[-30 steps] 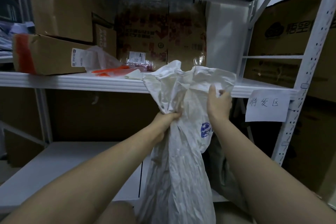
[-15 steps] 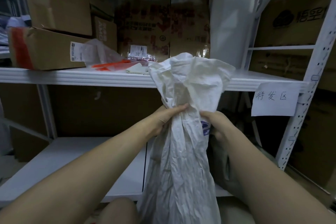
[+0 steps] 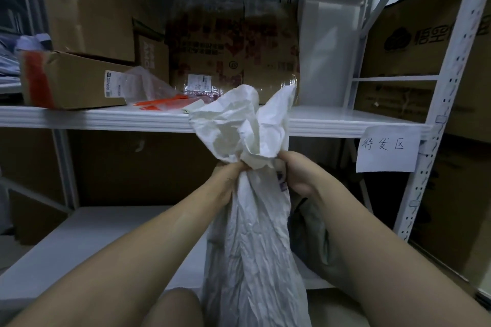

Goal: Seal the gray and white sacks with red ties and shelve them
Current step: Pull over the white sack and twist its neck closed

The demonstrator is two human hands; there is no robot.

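A crumpled white sack [image 3: 252, 241] stands upright in front of me, its gathered mouth flaring above my fists. My left hand [image 3: 228, 180] grips the neck from the left. From the right, my right hand [image 3: 297, 172] squeezes the same neck, so both are closed on it. A bundle of red ties [image 3: 159, 102] in a clear plastic bag lies on the middle shelf [image 3: 93, 118], behind and left of the sack. A gray sack [image 3: 313, 231] slumps low behind my right forearm, mostly hidden.
Cardboard boxes [image 3: 71, 79] fill the middle shelf at left and back. The white lower shelf [image 3: 87, 236] lies at lower left. A paper label [image 3: 386, 148] hangs from the shelf edge beside the white upright post [image 3: 435, 125]. More boxes stand at right.
My right hand came down from the sack's top edge to the neck and closed beside my left hand. The sack's mouth is now bunched tighter.
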